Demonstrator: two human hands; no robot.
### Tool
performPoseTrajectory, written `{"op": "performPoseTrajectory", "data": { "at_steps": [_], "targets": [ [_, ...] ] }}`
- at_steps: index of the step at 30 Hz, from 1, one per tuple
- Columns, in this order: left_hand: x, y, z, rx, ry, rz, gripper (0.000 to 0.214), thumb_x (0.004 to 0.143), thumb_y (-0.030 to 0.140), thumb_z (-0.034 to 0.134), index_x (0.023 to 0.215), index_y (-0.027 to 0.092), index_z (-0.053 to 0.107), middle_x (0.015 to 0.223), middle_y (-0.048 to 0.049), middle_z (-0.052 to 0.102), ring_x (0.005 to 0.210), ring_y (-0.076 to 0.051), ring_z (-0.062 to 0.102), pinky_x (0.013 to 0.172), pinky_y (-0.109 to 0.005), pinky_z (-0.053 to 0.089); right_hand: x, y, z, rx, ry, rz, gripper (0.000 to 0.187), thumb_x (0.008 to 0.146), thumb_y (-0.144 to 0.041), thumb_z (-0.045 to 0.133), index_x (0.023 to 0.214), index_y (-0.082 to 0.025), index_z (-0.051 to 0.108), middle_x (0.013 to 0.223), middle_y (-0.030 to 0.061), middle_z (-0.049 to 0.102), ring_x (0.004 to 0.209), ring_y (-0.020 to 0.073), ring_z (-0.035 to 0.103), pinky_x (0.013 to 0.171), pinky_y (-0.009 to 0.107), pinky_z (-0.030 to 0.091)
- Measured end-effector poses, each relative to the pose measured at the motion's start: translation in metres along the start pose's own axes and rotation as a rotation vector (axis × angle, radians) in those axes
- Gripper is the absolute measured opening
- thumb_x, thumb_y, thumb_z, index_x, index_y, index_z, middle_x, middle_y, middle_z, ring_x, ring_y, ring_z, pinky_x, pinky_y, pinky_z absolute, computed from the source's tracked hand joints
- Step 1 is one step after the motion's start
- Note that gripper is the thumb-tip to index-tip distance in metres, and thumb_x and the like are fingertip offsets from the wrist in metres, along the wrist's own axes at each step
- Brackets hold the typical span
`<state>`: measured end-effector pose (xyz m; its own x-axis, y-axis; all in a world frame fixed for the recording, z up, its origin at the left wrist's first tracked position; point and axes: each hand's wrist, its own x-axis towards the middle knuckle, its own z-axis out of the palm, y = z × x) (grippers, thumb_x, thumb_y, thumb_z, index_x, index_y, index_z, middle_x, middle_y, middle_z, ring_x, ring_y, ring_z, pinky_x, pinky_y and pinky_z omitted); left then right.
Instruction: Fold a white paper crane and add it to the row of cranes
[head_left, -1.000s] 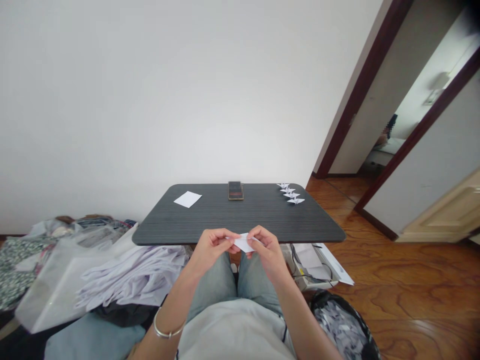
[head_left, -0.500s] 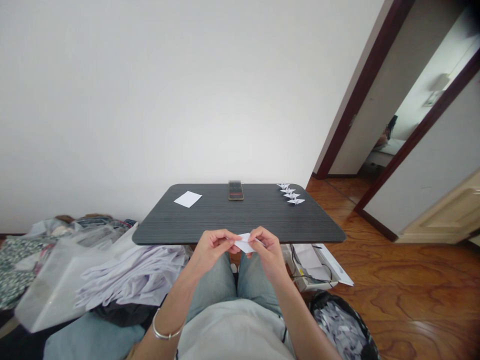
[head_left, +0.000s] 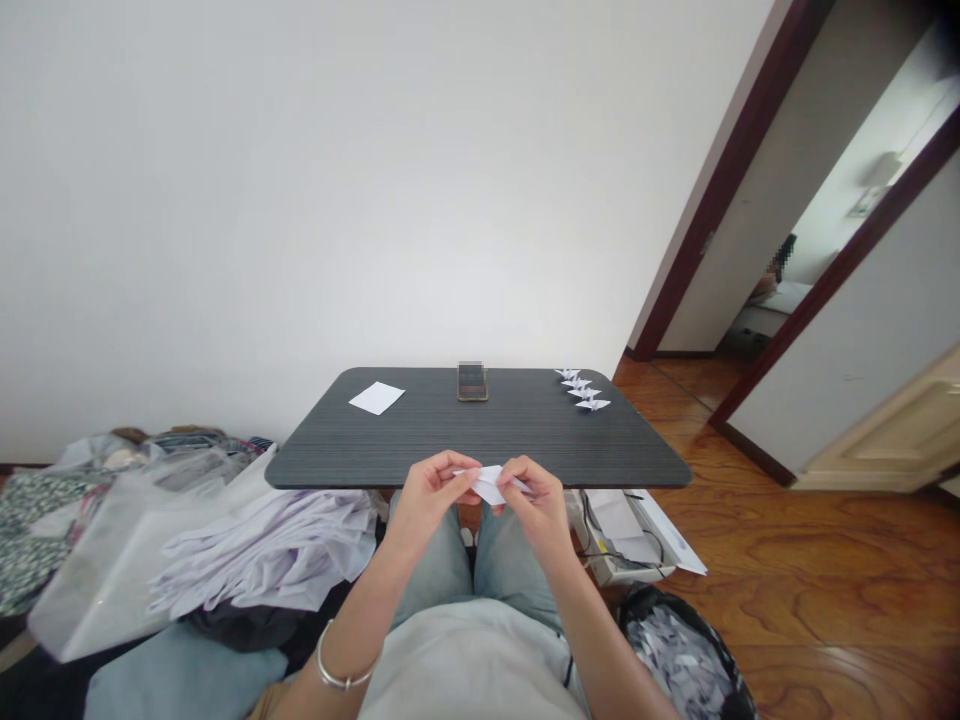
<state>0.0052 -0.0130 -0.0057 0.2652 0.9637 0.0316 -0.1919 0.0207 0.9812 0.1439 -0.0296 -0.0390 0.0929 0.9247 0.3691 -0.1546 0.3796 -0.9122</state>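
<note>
Both my hands pinch a small folded white paper [head_left: 491, 484] in front of my lap, just before the near edge of the dark table [head_left: 480, 440]. My left hand [head_left: 429, 496] grips its left end with fingers curled. My right hand [head_left: 536, 498] grips its right end, thumb and forefinger pressed together. On the table lie a flat white sheet [head_left: 376, 398] at the far left, a phone [head_left: 472, 381] at the far middle, and a row of several folded paper cranes [head_left: 584, 390] at the far right.
A heap of clothes and plastic bags [head_left: 187, 540] lies on the left. Papers and a box [head_left: 637, 530] sit under the table's right side, with a bin of paper scraps [head_left: 682, 650] nearer me. An open doorway [head_left: 810, 250] stands at right, with a person partly visible beyond it.
My hands stay on the folded paper and have shifted slightly, the right fingers sliding along its right end. Nothing on the table moved.
</note>
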Motion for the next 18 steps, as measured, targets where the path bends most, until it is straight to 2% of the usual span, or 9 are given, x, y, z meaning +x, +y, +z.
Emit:
{"op": "performPoseTrajectory", "data": {
  "at_steps": [5,13,18],
  "targets": [
    [-0.0002,0.0015,-0.0022,0.031,0.023,-0.024,0.024,0.062,0.030,0.073,0.075,0.012,0.067,0.067,-0.0027,0.069,0.057,-0.011,0.061,0.058,-0.022,0.050,-0.0010,0.0011,0.0001,-0.002,-0.008,-0.028,0.009,0.074,-0.018,0.055,0.066,-0.020,0.055,0.060,-0.0038,0.050,0.049,0.0096,0.049,0.048,0.021,0.039],
    [0.0014,0.0027,-0.0036,0.041,-0.004,-0.024,0.022,0.062,0.030,0.073,0.073,0.011,0.068,0.065,-0.0032,0.070,0.058,-0.012,0.062,0.056,-0.021,0.050,-0.0015,0.0014,-0.0012,0.001,-0.012,-0.052,0.009,0.073,-0.017,0.054,0.065,-0.019,0.055,0.060,-0.0036,0.049,0.048,0.0095,0.048,0.046,0.021,0.040],
    [0.0013,0.0021,-0.0046,0.058,-0.005,-0.005,0.022,0.063,0.030,0.072,0.074,0.011,0.068,0.062,-0.0024,0.069,0.056,-0.012,0.062,0.057,-0.022,0.050,-0.0017,-0.0011,-0.0014,0.008,-0.035,-0.024,0.007,0.074,-0.021,0.055,0.067,-0.019,0.055,0.060,-0.0031,0.050,0.050,0.0101,0.049,0.047,0.021,0.042]
  ]
}}
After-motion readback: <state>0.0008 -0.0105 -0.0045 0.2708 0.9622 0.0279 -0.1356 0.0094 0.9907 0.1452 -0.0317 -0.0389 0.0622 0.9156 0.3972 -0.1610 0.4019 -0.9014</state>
